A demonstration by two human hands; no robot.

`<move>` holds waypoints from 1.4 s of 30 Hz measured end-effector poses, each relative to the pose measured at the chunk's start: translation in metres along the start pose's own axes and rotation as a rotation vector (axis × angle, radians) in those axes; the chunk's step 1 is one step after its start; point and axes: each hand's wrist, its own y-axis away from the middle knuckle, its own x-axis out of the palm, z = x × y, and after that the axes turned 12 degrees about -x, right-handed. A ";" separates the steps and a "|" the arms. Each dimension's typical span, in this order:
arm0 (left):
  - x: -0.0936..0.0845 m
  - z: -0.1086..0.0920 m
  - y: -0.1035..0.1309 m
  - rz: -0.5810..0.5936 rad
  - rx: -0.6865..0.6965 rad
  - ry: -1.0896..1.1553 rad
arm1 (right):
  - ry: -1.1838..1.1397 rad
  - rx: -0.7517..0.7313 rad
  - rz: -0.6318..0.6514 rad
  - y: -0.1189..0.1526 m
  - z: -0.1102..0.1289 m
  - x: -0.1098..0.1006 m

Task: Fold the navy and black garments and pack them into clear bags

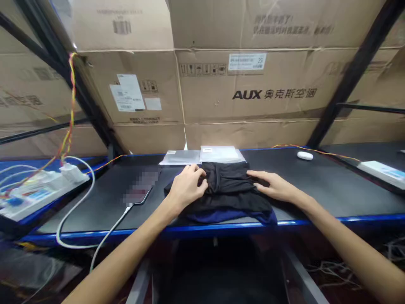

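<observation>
A black garment (pixel 232 198) lies at the middle of the table near its front edge, its upper part folded into a band. Dark blue fabric (pixel 218 217) shows along the lower edge. On the left side of the band, my left hand (pixel 189 184) has its fingers curled, with the fingertips closed on the black cloth. My right hand (pixel 274 185) rests at the right end of the band. Its fingers are stretched out and touch the cloth's edge, thumb apart below them. The garment's exact kind cannot be made out.
Behind the garment lie flat clear plastic packets (pixel 220 154). A phone (pixel 141 192) with a white cable is to the left, near a power strip (pixel 47 188). A white oval object (pixel 305 156) and another power strip (pixel 384 172) are right. Cardboard boxes (pixel 247 105) stand behind.
</observation>
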 end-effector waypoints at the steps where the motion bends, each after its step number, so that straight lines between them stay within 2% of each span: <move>1: -0.001 -0.006 0.002 0.008 0.056 0.029 | 0.001 0.006 -0.005 0.000 0.000 0.000; 5: 0.000 -0.021 0.006 0.086 0.178 0.084 | 0.001 0.017 -0.013 0.000 0.003 0.000; 9: 0.006 -0.020 0.003 0.160 0.137 0.128 | -0.004 0.014 -0.011 0.000 0.005 -0.002; 12: 0.000 -0.012 -0.005 0.089 0.049 0.230 | -0.013 0.015 -0.021 0.000 0.005 -0.002; 15: -0.016 0.002 -0.012 -0.036 -0.085 0.283 | -0.016 0.006 -0.027 0.000 0.004 -0.002; 20: -0.038 0.037 -0.016 -0.140 -0.257 0.204 | -0.009 -0.004 -0.032 0.000 0.003 -0.002; 22: -0.037 0.053 -0.014 -0.087 -0.308 0.130 | -0.006 -0.004 -0.030 0.000 0.003 -0.002; 26: -0.025 0.078 -0.010 0.179 -0.333 -0.034 | 0.005 -0.006 -0.021 0.001 0.004 -0.002; 28: -0.020 0.085 -0.009 0.233 -0.336 -0.070 | 0.011 -0.010 -0.019 0.001 0.004 -0.002; 31: -0.019 0.085 -0.010 0.126 -0.265 -0.023 | 0.015 -0.007 -0.024 0.001 0.003 -0.001; 33: -0.022 0.080 -0.012 0.015 -0.136 0.063 | 0.014 -0.004 -0.026 0.001 0.004 -0.001; 35: -0.024 0.074 -0.012 -0.022 -0.018 0.157 | 0.009 -0.013 -0.036 0.001 0.006 -0.002; 38: -0.024 0.070 -0.012 0.082 0.046 0.230 | -0.002 -0.060 -0.106 0.001 0.012 -0.005; 42: -0.013 0.074 -0.010 0.231 0.081 0.218 | -0.012 -0.101 -0.173 0.000 0.022 -0.007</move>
